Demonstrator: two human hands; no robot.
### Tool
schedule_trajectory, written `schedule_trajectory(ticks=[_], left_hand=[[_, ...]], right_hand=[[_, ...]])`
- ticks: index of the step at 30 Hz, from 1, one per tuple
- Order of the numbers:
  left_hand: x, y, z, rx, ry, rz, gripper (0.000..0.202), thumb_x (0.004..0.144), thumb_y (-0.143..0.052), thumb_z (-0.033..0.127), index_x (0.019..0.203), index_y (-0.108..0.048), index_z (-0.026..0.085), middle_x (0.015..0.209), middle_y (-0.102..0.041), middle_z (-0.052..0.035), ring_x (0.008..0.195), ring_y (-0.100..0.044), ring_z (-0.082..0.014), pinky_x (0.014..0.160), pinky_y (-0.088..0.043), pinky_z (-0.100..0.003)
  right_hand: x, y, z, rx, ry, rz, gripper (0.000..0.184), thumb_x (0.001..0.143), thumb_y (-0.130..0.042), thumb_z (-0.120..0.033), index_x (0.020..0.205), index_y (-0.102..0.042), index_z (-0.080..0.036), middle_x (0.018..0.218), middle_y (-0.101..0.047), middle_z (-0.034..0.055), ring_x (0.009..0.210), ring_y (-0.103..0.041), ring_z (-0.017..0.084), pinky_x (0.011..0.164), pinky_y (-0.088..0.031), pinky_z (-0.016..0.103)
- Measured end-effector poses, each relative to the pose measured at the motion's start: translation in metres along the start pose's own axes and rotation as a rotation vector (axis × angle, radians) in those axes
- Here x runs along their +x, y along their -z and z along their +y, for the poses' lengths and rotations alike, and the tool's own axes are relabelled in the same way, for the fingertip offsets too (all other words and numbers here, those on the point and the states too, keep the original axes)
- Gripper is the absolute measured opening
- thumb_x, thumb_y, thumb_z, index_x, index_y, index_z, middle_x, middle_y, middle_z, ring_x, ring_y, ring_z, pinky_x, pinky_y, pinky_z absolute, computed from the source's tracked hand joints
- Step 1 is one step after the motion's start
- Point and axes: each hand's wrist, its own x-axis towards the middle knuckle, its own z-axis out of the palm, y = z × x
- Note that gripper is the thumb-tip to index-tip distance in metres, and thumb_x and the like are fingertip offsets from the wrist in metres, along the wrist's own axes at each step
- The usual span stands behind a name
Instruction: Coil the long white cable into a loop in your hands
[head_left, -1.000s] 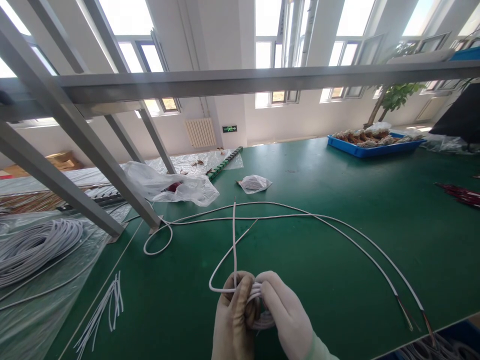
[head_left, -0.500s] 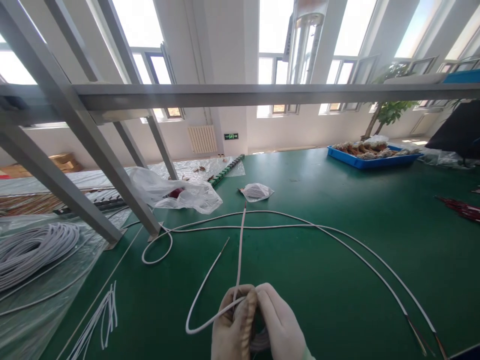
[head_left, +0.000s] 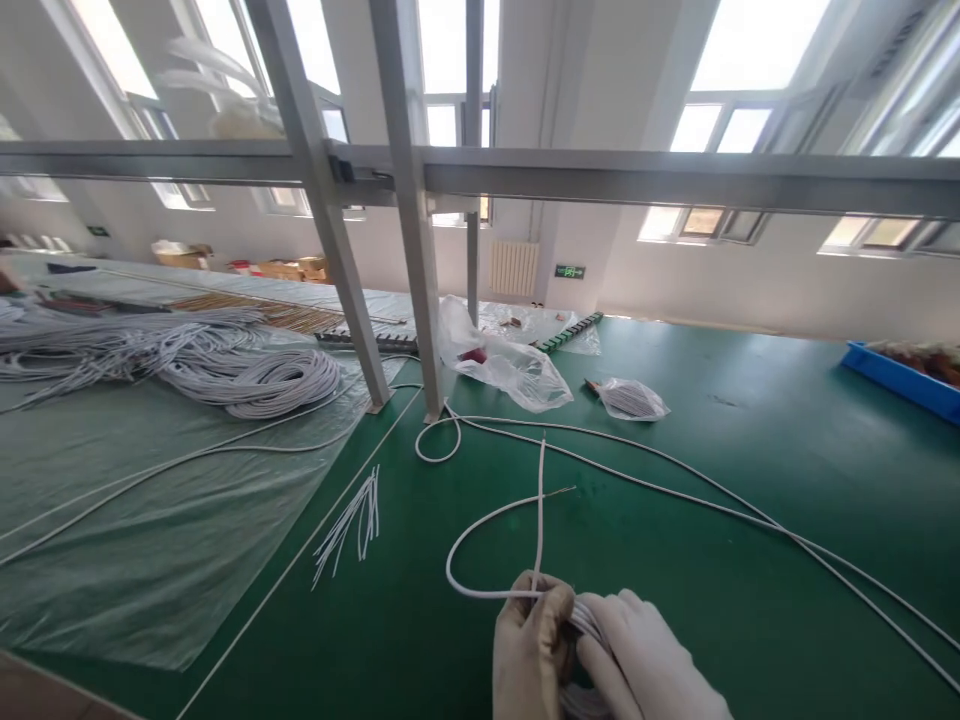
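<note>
Both hands wear pale gloves and hold a small coil of white cable (head_left: 587, 622) at the near side of the green tabletop (head_left: 420, 620). My left hand (head_left: 529, 645) is closed on the coil's left side, its thumb and forefinger pinching the strands. Fingers of my right hand (head_left: 649, 655) wrap over the coil's right side. Two cable ends stick out past my left hand. One runs straight away from me; the other loops left and crosses it, showing a bare tip (head_left: 561, 491). The gloves hide much of the coil.
Short white wire pieces (head_left: 352, 525) lie left of the hands. Two long cables (head_left: 660, 485) cross the table beyond. Grey frame posts (head_left: 420, 300) stand at the table. Farther off are a bagged bundle (head_left: 634, 398), a blue tray (head_left: 900, 385) and large cable coils (head_left: 285, 382).
The view has turned left, so things appear farther right. The looped cable end has swung right and now crosses the straight one. My right hand's fingers have spread farther over the coil.
</note>
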Motion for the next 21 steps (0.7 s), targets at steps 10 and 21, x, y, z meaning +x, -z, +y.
schedule_trajectory(ticks=[10, 21], left_hand=[[0.015, -0.012, -0.017, -0.101, 0.086, 0.073, 0.017, 0.075, -0.063, 0.024, 0.09, -0.058, 0.016, 0.05, -0.046, 0.0068, 0.041, -0.031, -0.0076, 0.047, -0.022, -0.024], [0.03, -0.012, -0.018, -0.095, 0.171, 0.089, 0.019, 0.074, -0.074, 0.013, 0.089, -0.063, 0.014, 0.064, -0.064, -0.003, 0.048, -0.053, -0.0123, 0.048, -0.035, -0.023]], right_hand=[[0.187, -0.017, -0.132, -0.25, 0.576, -0.586, 0.018, 0.099, -0.065, -0.021, 0.114, -0.076, -0.023, 0.104, -0.072, 0.0057, 0.096, -0.069, 0.024, 0.08, -0.061, 0.037], [0.237, -0.096, -0.169, -0.438, 0.983, -0.68, 0.036, 0.088, -0.078, -0.011, 0.122, -0.071, -0.018, 0.118, -0.069, 0.0123, 0.1, -0.068, 0.027, 0.084, -0.055, 0.038]])
